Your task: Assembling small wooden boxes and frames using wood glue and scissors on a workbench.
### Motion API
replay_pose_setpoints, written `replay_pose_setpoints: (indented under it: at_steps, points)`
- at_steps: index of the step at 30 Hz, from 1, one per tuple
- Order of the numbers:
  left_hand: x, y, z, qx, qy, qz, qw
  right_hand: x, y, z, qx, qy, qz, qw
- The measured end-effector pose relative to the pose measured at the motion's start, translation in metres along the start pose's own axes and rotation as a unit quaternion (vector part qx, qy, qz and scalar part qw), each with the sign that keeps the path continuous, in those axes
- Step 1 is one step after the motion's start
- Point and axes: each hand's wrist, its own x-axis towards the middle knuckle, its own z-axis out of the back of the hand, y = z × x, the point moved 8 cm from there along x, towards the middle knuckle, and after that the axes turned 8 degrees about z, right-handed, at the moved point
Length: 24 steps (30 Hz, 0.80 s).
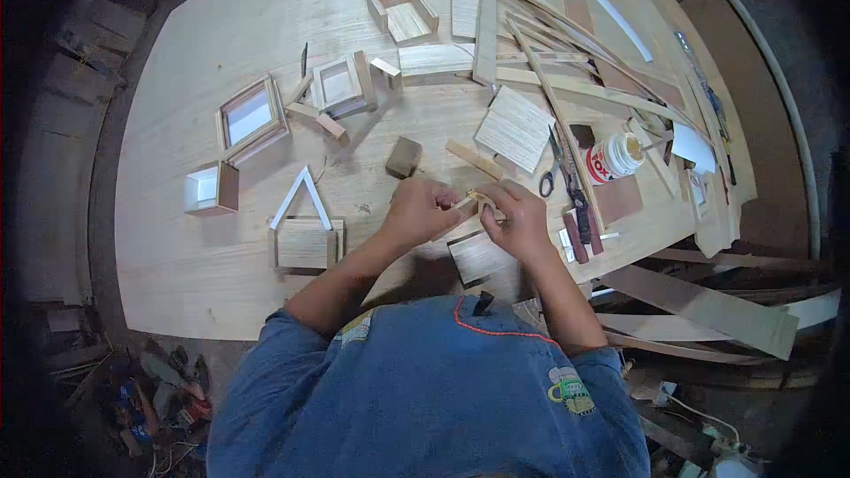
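Near the table's front edge, my left hand (416,212) and my right hand (520,220) meet over a small pale wooden piece (467,204). Fingertips of both hands are closed on it from either side; its exact shape is partly hidden by them. Just below the hands lies a pale wood panel (479,258) with a dark edge. A brownish block (404,157) sits beyond my left hand, and a short wooden strip (474,160) lies beyond the fingertips. To the left stands a small wooden box (304,248) with a white triangular frame (301,196) at its far side.
On the right are scissors (547,179), dark-red-handled pliers (580,221) and an open white jar (617,158) with a red label. Square wooden frames (254,117) and boxes (403,13) stand at the left and back. Long wood strips (567,93) pile up at the far right.
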Motion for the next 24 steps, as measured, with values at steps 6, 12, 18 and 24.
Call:
replay_pose_setpoints:
  at_steps: [6,12,18,24]
  points:
    - [0.002,0.009,-0.005,-0.043,0.012,0.008,0.999,0.003,-0.003,-0.003,0.008,0.032,-0.012,0.999]
    - [0.003,0.008,-0.005,-0.029,0.012,0.002,1.0,0.007,0.001,-0.001,0.005,0.027,-0.005,1.0]
    - [0.002,0.01,-0.009,-0.031,0.05,0.035,0.998,0.008,-0.001,-0.01,-0.006,0.091,-0.018,0.996]
    - [0.011,0.036,-0.016,-0.042,0.026,0.014,0.999,0.013,0.0,0.005,-0.007,0.01,-0.011,1.0]
